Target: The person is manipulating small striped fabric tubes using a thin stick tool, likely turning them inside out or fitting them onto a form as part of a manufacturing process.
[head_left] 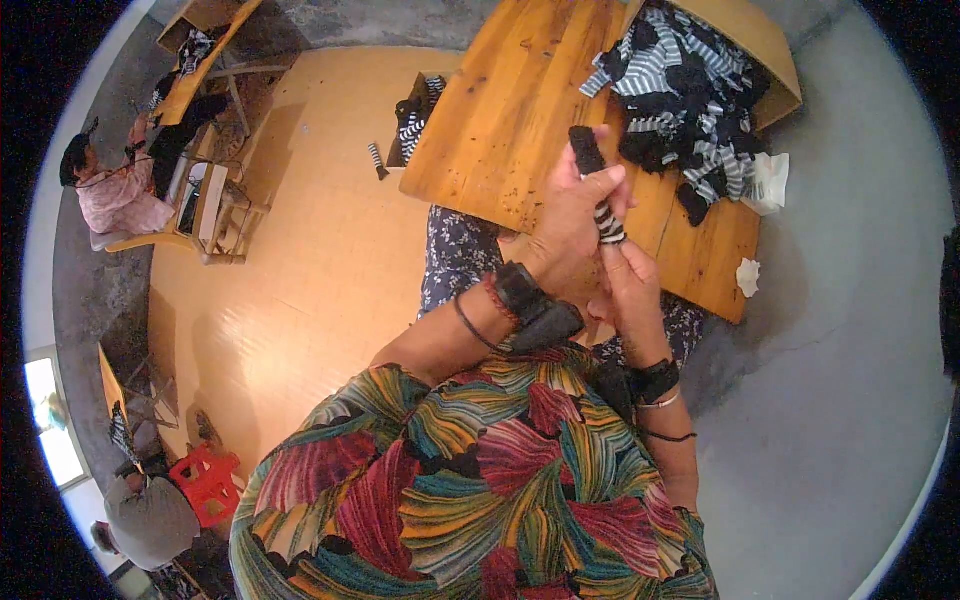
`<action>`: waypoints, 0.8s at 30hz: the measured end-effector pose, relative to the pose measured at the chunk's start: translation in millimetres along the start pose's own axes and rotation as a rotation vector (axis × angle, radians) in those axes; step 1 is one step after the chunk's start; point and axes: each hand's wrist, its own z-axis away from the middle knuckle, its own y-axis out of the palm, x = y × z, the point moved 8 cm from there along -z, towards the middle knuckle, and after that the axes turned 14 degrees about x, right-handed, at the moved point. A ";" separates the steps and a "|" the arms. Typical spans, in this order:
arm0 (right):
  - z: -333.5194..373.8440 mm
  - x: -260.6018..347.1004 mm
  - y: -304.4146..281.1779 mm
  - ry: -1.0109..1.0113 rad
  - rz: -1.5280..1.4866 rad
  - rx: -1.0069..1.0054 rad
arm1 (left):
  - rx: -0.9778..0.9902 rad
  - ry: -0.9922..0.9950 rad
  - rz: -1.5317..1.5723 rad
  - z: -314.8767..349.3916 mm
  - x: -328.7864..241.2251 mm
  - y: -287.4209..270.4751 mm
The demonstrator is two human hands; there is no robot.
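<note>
Sock [609,222], black at the far end with black-and-white stripes nearer the body, is held up over the near part of the wooden bench [490,120], tilted, not resting on it. Left hand [578,205]: closed round the middle, thumb laid across the front, black end sticking out past the fingers. Right hand [632,283]: pinching the near striped end, thumb on top; far-side fingers hidden, can't tell their pose. Hands just beside each other, both narrow on the same piece.

Past the hands, a loose sock pile [690,95], grey-white stripes plus black, spills from a cardboard box [778,60] on its side at the far right of the bench. White packet [768,183] sits against the pile's right side. White scrap [748,278] at the bench's right edge.

Left of the bench: small carton [395,155] with more striped socks, single striped sock [377,161] just beside it. Farther left, two seated co-workers, one near a red plastic stool [207,485].
</note>
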 end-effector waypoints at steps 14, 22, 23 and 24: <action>21.9 0.2 -16.8 0.122 0.167 0.046 | 0.209 0.027 0.332 -20.7 -16.7 -18.5; 15.3 -5.6 -10.4 0.083 0.122 0.052 | 0.013 0.073 0.170 -11.5 -13.4 -10.7; 14.5 -6.5 -8.1 0.095 0.063 0.038 | 0.017 0.040 0.234 -11.2 -9.7 -10.5; 13.9 -7.5 -6.9 0.106 0.004 0.023 | 0.016 0.041 0.233 -11.8 -8.4 -12.1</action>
